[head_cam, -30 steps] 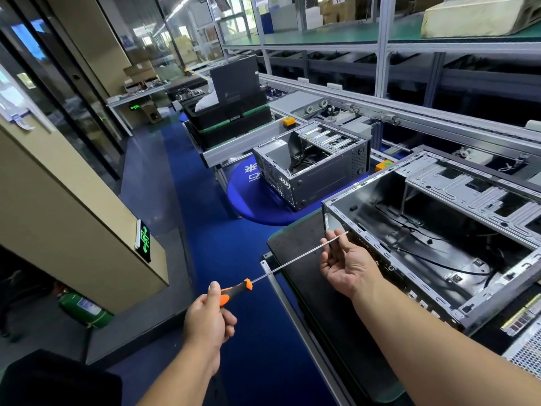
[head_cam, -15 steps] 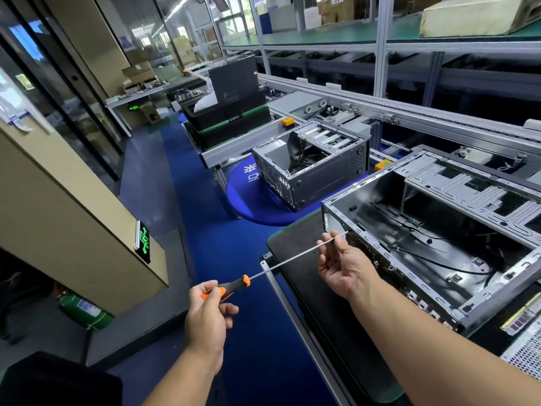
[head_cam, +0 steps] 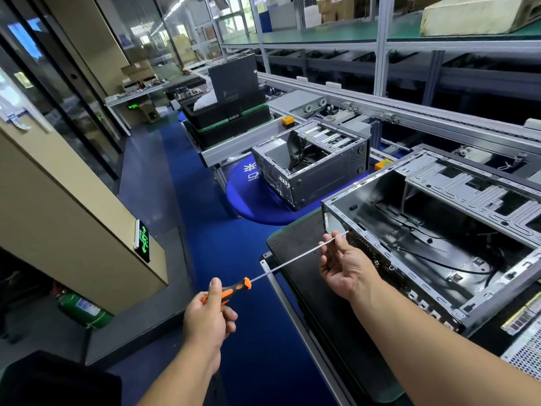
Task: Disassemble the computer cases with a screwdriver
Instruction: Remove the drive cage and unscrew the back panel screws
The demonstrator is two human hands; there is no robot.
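L hand [head_cam: 209, 316] grips screwdriver [head_cam: 231, 290] handle at 7 o'clock to turn; R hand [head_cam: 347, 266] pinches shaft near tip, steadying it on near computer case [head_cam: 433, 230] corner at 3 o'clock, probably a screw, too small to tell.

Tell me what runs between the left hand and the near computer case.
In the head view, the screwdriver's thin metal shaft spans that stretch from the left hand to the near computer case, with the right hand pinching it near the tip.

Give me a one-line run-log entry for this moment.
left hand: grips screwdriver handle | right hand: pinches shaft near tip | tip: at near computer case left corner
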